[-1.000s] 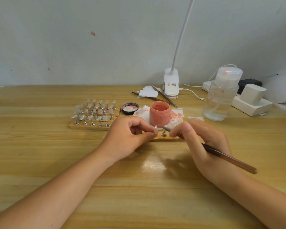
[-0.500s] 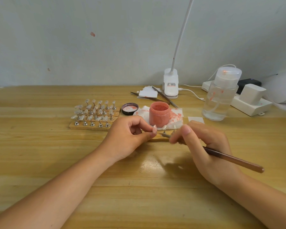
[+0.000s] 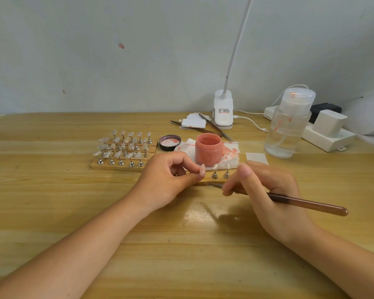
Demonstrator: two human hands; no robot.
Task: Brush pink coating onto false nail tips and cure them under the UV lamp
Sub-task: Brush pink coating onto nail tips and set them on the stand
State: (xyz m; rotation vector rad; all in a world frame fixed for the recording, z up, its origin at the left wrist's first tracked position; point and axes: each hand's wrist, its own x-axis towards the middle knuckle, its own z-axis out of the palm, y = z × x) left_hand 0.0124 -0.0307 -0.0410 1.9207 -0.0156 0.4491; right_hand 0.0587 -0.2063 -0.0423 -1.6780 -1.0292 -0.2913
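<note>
A pale wooden worktop (image 3: 52, 212) is seen against a plain, grey-white wall marked with a few reddish spots. At about 12 o'clock from the hands an open pink jar (image 3: 208, 149) of coating is stood on a stained white tissue (image 3: 230, 151), with its black lid (image 3: 170, 142) laid just beside it at 9 o'clock, inside up. At 2 o'clock a clear pump bottle (image 3: 288, 126) with some clear liquid in it is placed before a white power strip (image 3: 324, 137). A white clip lamp (image 3: 223, 111) at the far edge bears a small label whose writing cannot be read. A false nail tip (image 3: 202, 170) is pinched between thumb and forefinger of the left hand (image 3: 166, 182), near the jar. A brown-handled brush (image 3: 307, 203) is gripped by the right hand (image 3: 268, 195), its tip pointing to 9 o'clock. A wooden rack of clear tips (image 3: 123, 147) lies at 10 o'clock; two more stands (image 3: 220, 174) are seen between the hands.
</note>
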